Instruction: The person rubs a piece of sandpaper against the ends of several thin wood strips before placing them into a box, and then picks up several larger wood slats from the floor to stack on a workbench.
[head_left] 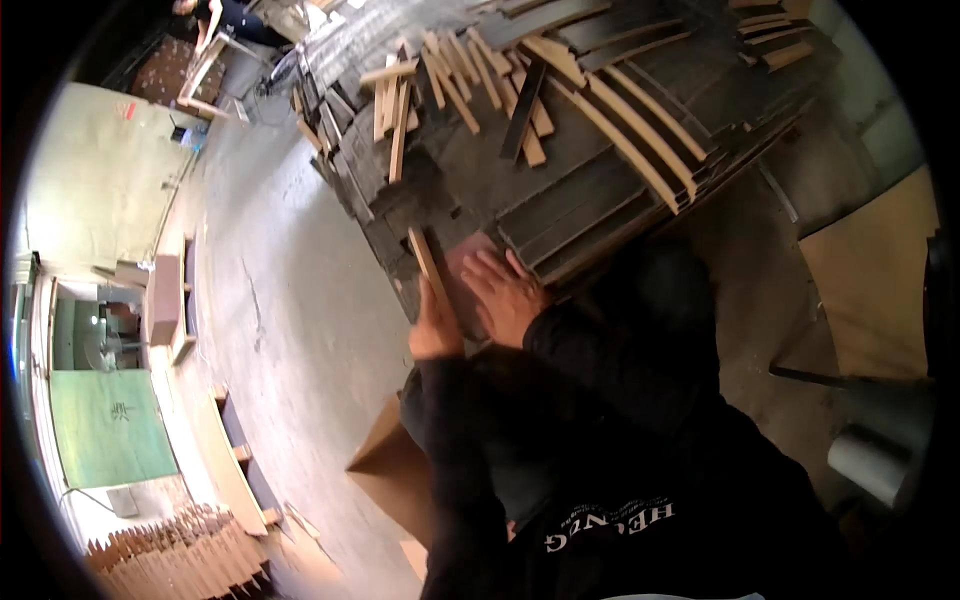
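Note:
My left hand (435, 325) is closed around the lower end of a short, light wooden strip (424, 258), whose far end points up and away over the dark workbench. Just to its right, my right hand (503, 298) lies with fingers spread on a flat reddish sheet (466, 250), possibly sandpaper. The sheet rests at the near corner of the bench (460, 190). Part of the sheet is hidden under my right hand.
Several loose wooden strips (460, 75) lie jumbled on the bench's far side. Long curved strips (640, 130) and dark boards (570, 215) are at the right. A cardboard piece (385, 455) is below my left arm. Another person (240, 20) works at the far left.

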